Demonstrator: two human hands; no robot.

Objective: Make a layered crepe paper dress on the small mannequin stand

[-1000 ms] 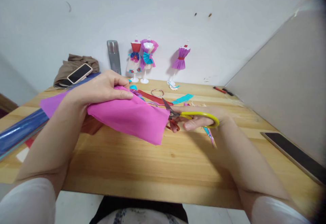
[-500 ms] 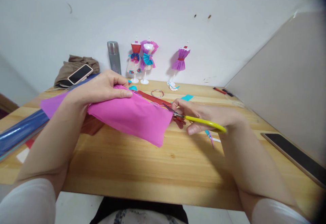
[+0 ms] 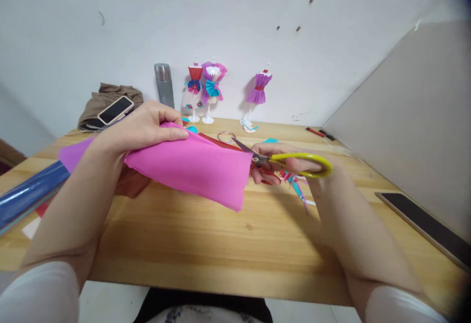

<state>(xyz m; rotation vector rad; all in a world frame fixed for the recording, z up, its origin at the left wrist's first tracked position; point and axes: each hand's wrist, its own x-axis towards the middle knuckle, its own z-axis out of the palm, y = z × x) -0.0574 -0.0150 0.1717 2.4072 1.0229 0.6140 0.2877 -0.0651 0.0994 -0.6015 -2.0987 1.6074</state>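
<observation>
A sheet of pink paper (image 3: 195, 168) is pinched at its upper edge between the thumb and fingers of my left hand (image 3: 149, 124). Its right part hangs down over the wooden table. The fingers of my right hand (image 3: 279, 162) are in the handles of scissors (image 3: 305, 164) with one yellow and one red handle. The scissor blades point left at the paper's upper right corner and look slightly parted. Whether they touch the paper is hard to tell. Purple paper (image 3: 75, 153) shows behind my left wrist.
Three small dressed mannequins (image 3: 259, 89) and a grey bottle (image 3: 164, 85) stand by the wall. One phone (image 3: 116, 110) lies on brown cloth (image 3: 106, 98), another (image 3: 423, 225) at the right. Blue rolls (image 3: 33, 190) lie left; colourful scraps (image 3: 298, 188) lie under my right wrist.
The scissors have turned and shifted slightly right, and their blades now sit at the paper's corner. The paper's right end has swung a little right. My left hand has barely moved.
</observation>
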